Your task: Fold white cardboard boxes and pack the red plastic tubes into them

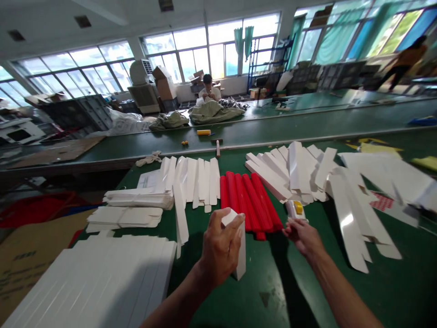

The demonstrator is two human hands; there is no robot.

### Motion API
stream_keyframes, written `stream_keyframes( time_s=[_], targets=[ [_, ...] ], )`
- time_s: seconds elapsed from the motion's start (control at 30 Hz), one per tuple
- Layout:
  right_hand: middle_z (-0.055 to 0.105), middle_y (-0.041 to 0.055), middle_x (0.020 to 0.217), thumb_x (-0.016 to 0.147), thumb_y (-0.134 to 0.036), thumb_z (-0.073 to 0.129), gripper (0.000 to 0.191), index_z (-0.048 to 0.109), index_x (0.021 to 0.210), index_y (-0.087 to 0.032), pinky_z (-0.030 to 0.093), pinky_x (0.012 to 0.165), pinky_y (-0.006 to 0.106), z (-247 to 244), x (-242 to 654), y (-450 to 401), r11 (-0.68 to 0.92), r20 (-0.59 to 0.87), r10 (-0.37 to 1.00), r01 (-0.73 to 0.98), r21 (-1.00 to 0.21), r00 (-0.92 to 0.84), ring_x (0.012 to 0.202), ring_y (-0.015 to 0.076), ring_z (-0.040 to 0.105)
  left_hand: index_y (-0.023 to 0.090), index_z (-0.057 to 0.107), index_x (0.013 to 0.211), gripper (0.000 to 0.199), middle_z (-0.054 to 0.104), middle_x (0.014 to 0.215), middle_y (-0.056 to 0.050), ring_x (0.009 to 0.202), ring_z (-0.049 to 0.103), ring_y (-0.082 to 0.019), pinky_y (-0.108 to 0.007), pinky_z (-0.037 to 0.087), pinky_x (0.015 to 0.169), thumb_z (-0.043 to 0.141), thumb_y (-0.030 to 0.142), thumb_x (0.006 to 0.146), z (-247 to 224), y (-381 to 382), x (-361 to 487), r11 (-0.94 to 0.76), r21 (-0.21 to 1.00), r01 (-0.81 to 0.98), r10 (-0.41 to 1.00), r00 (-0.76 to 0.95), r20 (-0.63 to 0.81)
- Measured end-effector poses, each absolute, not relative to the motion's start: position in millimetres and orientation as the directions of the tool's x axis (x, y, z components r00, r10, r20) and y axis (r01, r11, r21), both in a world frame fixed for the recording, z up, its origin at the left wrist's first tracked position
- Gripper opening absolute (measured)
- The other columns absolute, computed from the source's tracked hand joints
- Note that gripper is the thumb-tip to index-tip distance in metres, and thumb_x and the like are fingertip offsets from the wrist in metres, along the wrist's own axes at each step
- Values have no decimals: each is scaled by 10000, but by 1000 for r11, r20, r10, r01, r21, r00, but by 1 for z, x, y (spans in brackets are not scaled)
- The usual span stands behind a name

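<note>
Gripping a narrow white box (241,257) near its top, the left hand (221,241) holds it roughly upright over the middle of the green table (211,307), toward the near edge; whether the box's lower end touches the surface cannot be told. The right hand (303,237), well apart from the left, has its fingertips drawn together just beside a tape dispenser (295,209) with a yellow part; whether they pinch anything or touch the dispenser cannot be told. Red tubes (256,200) lie side by side between the hands, toward the far edge. To their left are flat white cartons (191,177) and, nearer the left edge, banded bundles (124,217). A broad array of white boxes (95,278) occupies the near left corner. Right of the tubes lies a pile of white cartons (297,168), with longer white pieces (348,218) toward the right edge. Beyond the far edge, a seated person (213,93) faces a second bench (269,123).
</note>
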State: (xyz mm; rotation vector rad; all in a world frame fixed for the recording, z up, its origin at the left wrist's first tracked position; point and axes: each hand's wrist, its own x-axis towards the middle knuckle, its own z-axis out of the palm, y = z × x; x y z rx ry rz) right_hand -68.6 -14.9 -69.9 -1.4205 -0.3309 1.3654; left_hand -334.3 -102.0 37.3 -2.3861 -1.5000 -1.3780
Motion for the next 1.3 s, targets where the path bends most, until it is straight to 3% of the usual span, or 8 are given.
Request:
stream_keyframes(
  time_s=[0.1, 0.17, 0.33, 0.53, 0.67, 0.9, 1.1, 1.3],
  targets=[
    [617, -20, 605, 666, -265, 839, 270, 634, 806, -160, 543, 527, 284, -10, -110, -47, -313, -370, 927, -429, -847, 55, 455, 96, 529, 192, 534, 1315, 423, 506, 1197, -132, 1119, 548, -230, -388, 532, 925, 509, 116, 899, 35, -99, -329, -531, 402, 746, 721, 149, 676],
    [629, -9, 631, 761, -344, 774, 238, 641, 830, -159, 548, 566, 288, 30, -135, -68, -222, -160, 967, -346, -912, -198, 462, 87, 534, 152, 424, 1399, 501, 517, 1216, -148, 1137, 534, -232, -389, 515, 958, 498, 123, 905, 33, -97, -325, -514, 405, 756, 735, 145, 663],
    [630, 3, 641, 817, -400, 716, 262, 656, 788, -147, 475, 516, 214, 73, -172, -90, -113, -54, 949, -177, -978, -310, 499, 88, 567, 80, 184, 1493, 665, 525, 1280, -198, 1128, 533, -270, -413, 517, 954, 488, 184, 911, 31, -100, -316, -456, 395, 797, 749, 104, 654],
    [644, 14, 636, 753, -461, 750, 338, 637, 741, -142, 449, 487, 208, 69, -180, -86, -92, -56, 964, -128, -988, -260, 497, 94, 557, 77, 129, 1508, 696, 561, 1222, -198, 1065, 569, -270, -408, 540, 911, 461, 175, 905, 30, -105, -315, -446, 382, 810, 736, 89, 671],
    [639, -16, 592, 704, -417, 792, 380, 607, 909, -156, 431, 444, 201, 74, -180, -85, -134, -106, 960, -93, -987, -260, 450, 98, 548, 77, 125, 1510, 691, 564, 1234, -200, 1070, 575, -265, -400, 539, 916, 465, 197, 920, 30, -104, -314, -451, 358, 817, 716, 92, 692],
    [608, -20, 516, 604, -282, 807, 307, 534, 663, -155, 503, 413, 256, 81, -175, -74, -520, -424, 806, -152, -841, -413, 343, 74, 469, 109, 160, 1508, 680, 520, 1301, -187, 1172, 524, -264, -397, 509, 967, 492, 184, 919, 27, -112, -314, -515, 337, 788, 691, 148, 708],
    [602, -21, 507, 618, -303, 800, 301, 544, 642, -146, 527, 466, 275, 84, -173, -79, -535, -416, 779, -150, -832, -469, 339, 76, 484, 165, 462, 1358, 540, 454, 1307, -143, 1217, 481, -247, -410, 452, 1037, 522, 107, 825, 34, -118, -326, -556, 534, 636, 780, 178, 600],
    [583, -30, 469, 733, -536, 686, 415, 525, 881, -183, 349, 360, 208, 38, -191, -101, -310, -313, 896, 62, -949, -315, 392, 153, 561, 205, 533, 1276, 541, 426, 1353, -114, 1250, 460, -256, -410, 442, 1043, 496, 114, 744, 36, -132, -336, -524, 744, 415, 845, 144, 515]
  ],
)
